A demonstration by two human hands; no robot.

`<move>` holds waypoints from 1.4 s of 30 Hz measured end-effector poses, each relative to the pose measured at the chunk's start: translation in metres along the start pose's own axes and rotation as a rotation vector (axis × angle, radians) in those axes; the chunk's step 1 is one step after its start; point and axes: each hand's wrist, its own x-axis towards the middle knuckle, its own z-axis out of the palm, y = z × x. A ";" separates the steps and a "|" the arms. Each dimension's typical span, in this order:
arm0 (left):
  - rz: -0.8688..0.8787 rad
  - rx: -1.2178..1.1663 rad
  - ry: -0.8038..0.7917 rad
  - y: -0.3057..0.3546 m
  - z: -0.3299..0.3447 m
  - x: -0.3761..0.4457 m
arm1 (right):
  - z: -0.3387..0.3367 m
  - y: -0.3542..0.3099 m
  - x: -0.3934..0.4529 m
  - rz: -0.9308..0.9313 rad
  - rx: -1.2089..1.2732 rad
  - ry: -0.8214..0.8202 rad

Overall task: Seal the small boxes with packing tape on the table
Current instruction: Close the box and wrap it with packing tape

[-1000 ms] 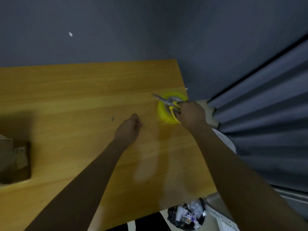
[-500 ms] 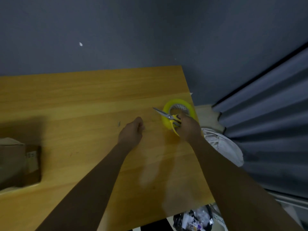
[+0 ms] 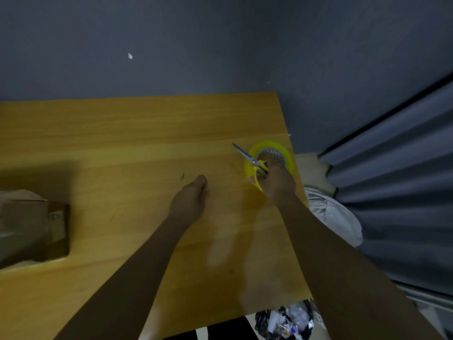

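Note:
A yellow roll of packing tape [image 3: 284, 150] lies near the right edge of the wooden table [image 3: 137, 143]. Yellow-handled scissors [image 3: 247, 157] rest across the roll, blades pointing up-left. My right hand [image 3: 278, 182] is closed around the scissor handles at the roll's near side. My left hand [image 3: 190, 200] hovers over the table middle with fingers curled and nothing in it. A brown cardboard box [image 3: 29, 224] sits at the table's left edge, partly cut off by the frame.
A dark grey wall runs behind the table, and a grey curtain [image 3: 397, 192] hangs on the right. A whitish cloth [image 3: 335, 217] lies beyond the table's right edge. A bag of rubbish [image 3: 286, 320] sits below the near edge. A small scrap [image 3: 182, 175] lies on the tabletop.
The view has shifted so the box shows more at the left. My right hand has slid slightly back along the scissors; the left hand has hardly moved.

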 end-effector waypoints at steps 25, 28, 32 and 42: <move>-0.076 -0.039 -0.020 -0.010 -0.008 0.016 | -0.051 -0.089 0.007 -0.596 -1.436 -0.213; -0.078 -0.054 -0.029 -0.013 -0.008 0.016 | -0.044 -0.088 0.011 -0.593 -1.439 -0.212; -0.069 -0.063 -0.041 -0.009 -0.011 0.014 | -0.039 -0.088 0.012 -0.637 -1.448 -0.215; -0.088 -0.056 -0.060 -0.009 -0.013 0.010 | -0.047 -0.102 0.003 -0.529 -1.323 -0.308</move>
